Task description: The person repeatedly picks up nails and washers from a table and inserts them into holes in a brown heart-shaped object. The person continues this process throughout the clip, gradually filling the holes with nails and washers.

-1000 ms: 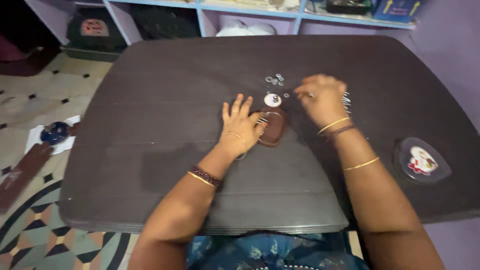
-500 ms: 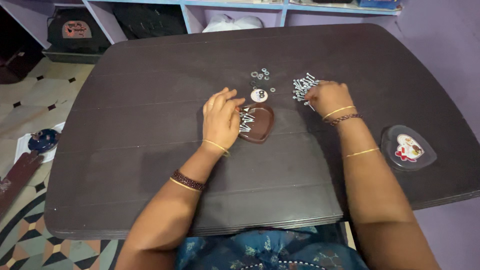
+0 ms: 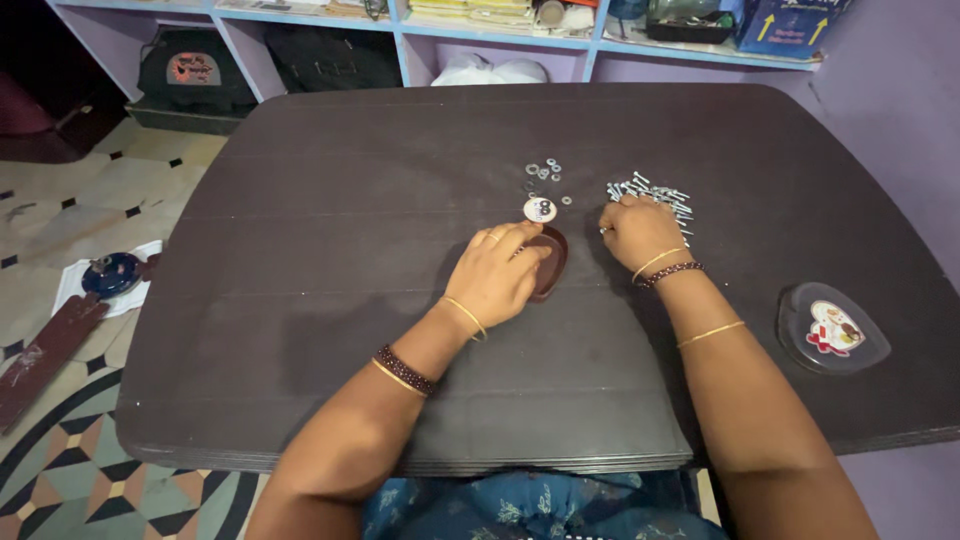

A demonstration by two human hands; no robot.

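- Hands rest close together near the middle of a dark brown, plank-textured table (image 3: 300, 250), seen from above by the head camera
- Left hand (image 3: 497, 272) lies palm down over a small, oval, reddish-brown dish (image 3: 551, 262); its fingers are curled together over the dish's left part, and whether they pinch anything beneath cannot be told
- That dish sits on the table between the two hands, its right edge showing past the left hand's knuckles
- Right hand (image 3: 637, 231) is set knuckles up just right of the dish, fingers bent inward and held together, their tips at the near edge of a heap of small silver screws (image 3: 655, 192); what they grip, if anything, is hidden
- The screws lie spread on the table just beyond the right hand, touching it
- A small round white disc with dark marks (image 3: 540, 209) lies just beyond the dish, close to the left hand's fingertips
- A scatter of little silver washers and nuts (image 3: 543, 171) sits a little farther off, beyond the disc
- Thin gold bangles and dark beaded bracelets circle both wrists
- A clear, rounded plastic lid with a red and white picture (image 3: 833, 328) lies on the table's right part, well apart from the hands
- Lilac shelves (image 3: 590, 55) with bags and boxes stand behind the table, over a patterned tiled floor (image 3: 70, 200)
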